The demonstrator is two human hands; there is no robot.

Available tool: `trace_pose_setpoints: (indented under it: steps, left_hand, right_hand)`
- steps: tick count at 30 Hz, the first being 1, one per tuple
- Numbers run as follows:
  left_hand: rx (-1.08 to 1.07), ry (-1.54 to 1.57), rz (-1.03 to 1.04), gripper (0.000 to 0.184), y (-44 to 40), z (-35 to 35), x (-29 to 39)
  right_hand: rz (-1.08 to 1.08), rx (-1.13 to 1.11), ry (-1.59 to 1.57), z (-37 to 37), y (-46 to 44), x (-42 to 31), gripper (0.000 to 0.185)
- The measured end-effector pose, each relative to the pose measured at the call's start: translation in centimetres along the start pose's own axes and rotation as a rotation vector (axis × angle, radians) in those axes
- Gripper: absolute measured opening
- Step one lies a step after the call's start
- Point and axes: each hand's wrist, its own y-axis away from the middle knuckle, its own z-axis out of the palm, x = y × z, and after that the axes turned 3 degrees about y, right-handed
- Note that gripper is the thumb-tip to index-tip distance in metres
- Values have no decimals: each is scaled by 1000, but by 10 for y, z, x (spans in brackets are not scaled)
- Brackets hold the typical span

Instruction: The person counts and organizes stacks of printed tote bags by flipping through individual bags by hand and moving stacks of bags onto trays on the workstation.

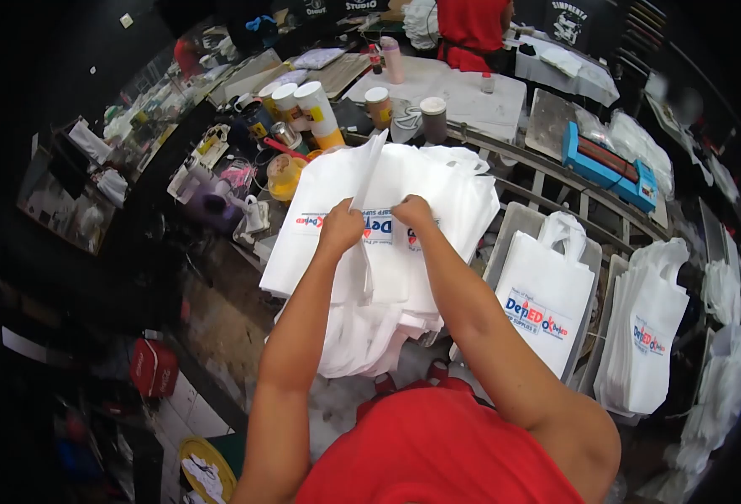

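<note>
In front of me lies a thick stack of white fabric bags (299, 256) with blue and red "DepED" print, their handles hanging over the near edge. My left hand (343, 228) is closed on a white bag (369, 181) whose edge stands up from the pile. To its right, my right hand (414, 213) has its fingers closed on the printed white cloth at the top of the stack. The fingertips of both hands are partly hidden by the cloth.
Printed bags (538, 294) lie on a grey tray at right, beside another bag pile (646, 328). Behind stand ink tubs (316, 109), a yellow container (285, 176) and a blue machine (610, 168). A person in red (473, 25) stands at the far table.
</note>
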Motion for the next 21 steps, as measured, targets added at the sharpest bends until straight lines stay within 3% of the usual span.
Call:
trace_pose_setpoints:
  steps: [1,3,4,5,6,7,9,10,11,12,13,15,21]
  left_hand:
    - [26,-1,23,54,0,-1,1]
    - [-33,34,-7,56,9,-8,14]
    - [-23,69,25,57,13,-5,14]
    - [-12,104,57,57,14,0,14]
    - [54,-53,166,56,3,11,-6]
    - [44,-52,171,56,5,6,-1]
    - [-214,173,-88,54,12,-10,16]
    - [-198,200,-70,53,1,-4,-3]
    - [-202,201,-69,53,2,-8,-3]
    - [-190,182,-47,52,4,-14,-3]
    - [-174,164,-25,51,5,-20,-1]
    - [-151,210,-17,50,10,-32,9]
    - [-333,64,39,50,8,-31,37]
  right_hand:
    - [-3,7,-4,-2,6,-4,45]
    - [-125,-333,-884,1,28,-5,52]
    - [-116,-329,-884,2,39,-6,52]
    - [-172,-489,-1068,3,49,-9,54]
    - [-229,-649,-1253,0,57,-10,55]
    - [-226,-638,-1258,-8,63,-9,55]
    - [-249,-541,-1096,-26,68,-8,63]
    - [-304,-188,-564,-33,52,1,67]
    - [-275,318,-190,-37,51,10,66]
    - [-231,681,5,-46,53,26,66]
    - [-86,730,76,-57,53,40,70]
    - [60,579,157,-69,52,65,69]
    - [131,529,47,-75,40,73,48]
